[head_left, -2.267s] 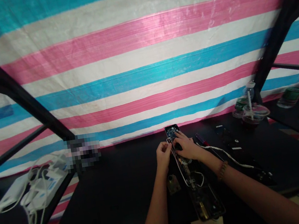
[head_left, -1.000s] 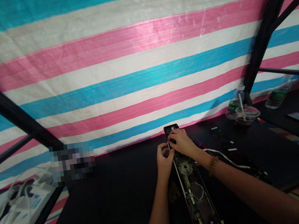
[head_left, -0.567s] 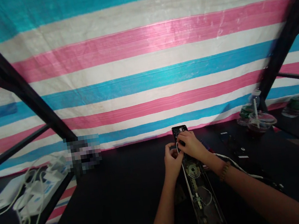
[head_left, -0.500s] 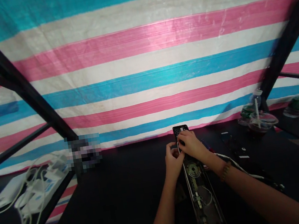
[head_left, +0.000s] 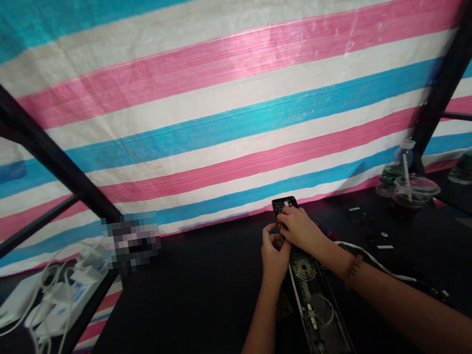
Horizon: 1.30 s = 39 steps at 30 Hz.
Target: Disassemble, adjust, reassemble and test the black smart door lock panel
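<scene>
A long, narrow dark casing (head_left: 316, 283) lies lengthwise on the black table, its inside exposed. It shows a round metal part (head_left: 305, 269), brass-coloured fittings and thin wires. A white cable (head_left: 297, 295) runs along its left edge up to my fingers. My left hand (head_left: 274, 251) is closed at that edge, thumb and fingertips pinching the cable. My right hand (head_left: 299, 229) bends over the casing's upper end, fingers closed beside the left fingertips; what they grip is hidden beneath them. The casing's far tip shows past my knuckles.
On the left lie a white power strip (head_left: 66, 303) and tangled cables. To the right are a screwdriver-like tool (head_left: 326, 230), another white cable (head_left: 377, 262) and small dark parts. A clear plastic cup (head_left: 415, 191) with a straw and bottles stand farther back, before a striped tarp (head_left: 231, 142).
My right fingers have shifted slightly down and left, covering the piece of white cable that showed between my hands. The left hand has hardly moved.
</scene>
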Tool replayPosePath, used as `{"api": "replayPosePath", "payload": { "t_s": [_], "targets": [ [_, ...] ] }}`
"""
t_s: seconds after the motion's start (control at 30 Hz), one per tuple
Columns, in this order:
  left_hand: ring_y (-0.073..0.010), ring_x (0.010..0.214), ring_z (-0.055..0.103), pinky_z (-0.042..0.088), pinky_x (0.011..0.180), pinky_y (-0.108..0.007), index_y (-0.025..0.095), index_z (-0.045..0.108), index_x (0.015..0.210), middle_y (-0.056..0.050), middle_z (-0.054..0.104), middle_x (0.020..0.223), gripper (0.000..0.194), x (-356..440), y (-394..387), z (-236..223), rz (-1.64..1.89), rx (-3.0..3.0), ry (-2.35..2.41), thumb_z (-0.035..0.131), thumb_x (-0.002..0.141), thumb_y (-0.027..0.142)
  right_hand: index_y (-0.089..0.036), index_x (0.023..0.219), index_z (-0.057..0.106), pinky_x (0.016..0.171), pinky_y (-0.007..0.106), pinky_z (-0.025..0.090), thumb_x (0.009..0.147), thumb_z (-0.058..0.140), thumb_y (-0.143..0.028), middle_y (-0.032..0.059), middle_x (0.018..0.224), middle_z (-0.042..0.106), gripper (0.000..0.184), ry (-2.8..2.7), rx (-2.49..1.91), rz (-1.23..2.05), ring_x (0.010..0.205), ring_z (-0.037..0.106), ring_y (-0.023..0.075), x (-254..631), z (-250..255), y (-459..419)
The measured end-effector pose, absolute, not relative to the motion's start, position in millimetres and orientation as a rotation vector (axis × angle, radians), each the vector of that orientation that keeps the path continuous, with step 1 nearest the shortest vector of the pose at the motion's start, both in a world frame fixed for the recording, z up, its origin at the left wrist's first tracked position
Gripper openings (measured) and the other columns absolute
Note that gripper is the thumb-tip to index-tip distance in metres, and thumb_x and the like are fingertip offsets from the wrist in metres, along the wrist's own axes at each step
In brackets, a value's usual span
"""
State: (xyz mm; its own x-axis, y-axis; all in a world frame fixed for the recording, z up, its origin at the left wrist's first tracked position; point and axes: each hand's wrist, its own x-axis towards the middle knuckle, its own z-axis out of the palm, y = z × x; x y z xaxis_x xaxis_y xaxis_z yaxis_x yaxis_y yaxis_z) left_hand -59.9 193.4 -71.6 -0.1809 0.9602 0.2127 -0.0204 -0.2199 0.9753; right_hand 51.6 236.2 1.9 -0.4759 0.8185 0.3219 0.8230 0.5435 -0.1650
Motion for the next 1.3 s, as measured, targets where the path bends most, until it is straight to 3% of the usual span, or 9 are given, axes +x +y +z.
{"api": "replayPosePath", "payload": {
  "t_s": [0.3,0.53,0.73,1.0,1.2,1.3],
  "targets": [
    [-0.0119,0.060,0.054,0.037,0.056,-0.022,0.021,0.047,0.116,0.005,0.058,0.069,0.043,-61.5,191.9,-71.4,1.526,1.325,1.226,0.068,0.080,0.026,-0.018,0.091,0.067,0.079,0.034,0.040,0.090,0.057,-0.013,0.0108,0.098,0.065,0.011,-2.360,-1.391,-0.009,0.091,0.059,0.0241,46.7,-5.4,232.7],
    [-0.0167,0.078,0.067,0.049,0.073,-0.028,0.021,0.050,0.117,-0.002,0.069,0.086,0.035,-61.4,189.6,-70.2,1.559,1.324,1.208,0.059,0.082,0.019,-0.019,0.089,0.068,0.084,0.031,0.041,0.089,0.060,-0.012,0.0063,0.094,0.064,0.011,-2.275,-1.229,0.077,0.091,0.058,0.0212,56.8,-10.9,231.7],
    [-0.0153,0.070,0.065,0.048,0.066,-0.025,0.021,0.054,0.116,0.000,0.068,0.079,0.038,-59.3,187.9,-70.6,1.572,1.347,1.257,0.061,0.079,0.017,-0.019,0.085,0.068,0.082,0.032,0.042,0.087,0.061,-0.011,0.0062,0.093,0.064,0.011,-2.190,-1.240,0.088,0.088,0.057,0.0210,57.6,-15.6,232.4],
    [-0.0165,0.074,0.067,0.049,0.071,-0.027,0.020,0.058,0.112,-0.002,0.070,0.081,0.032,-58.6,188.0,-70.2,1.622,1.332,1.288,0.063,0.080,0.023,-0.019,0.083,0.069,0.085,0.034,0.044,0.087,0.061,-0.012,0.0068,0.092,0.067,0.011,-2.175,-1.198,0.128,0.090,0.059,0.0218,53.7,-16.4,231.7],
    [-0.0182,0.079,0.069,0.052,0.074,-0.030,0.020,0.055,0.116,-0.005,0.072,0.089,0.037,-64.3,194.5,-71.5,1.612,1.319,1.275,0.064,0.082,0.030,-0.019,0.102,0.072,0.096,0.035,0.047,0.089,0.055,-0.010,0.0094,0.110,0.070,0.023,-1.962,-1.003,0.284,0.106,0.062,0.0208,91.6,-3.1,230.6],
    [-0.0196,0.082,0.071,0.054,0.077,-0.033,0.020,0.054,0.118,-0.007,0.074,0.092,0.041,-67.1,200.4,-72.3,1.556,1.322,1.258,0.066,0.081,0.032,-0.018,0.097,0.073,0.089,0.034,0.050,0.090,0.052,-0.012,0.0091,0.099,0.072,0.022,-1.762,-1.179,0.238,0.096,0.065,0.0211,139.1,4.2,228.3]
  ]
}}
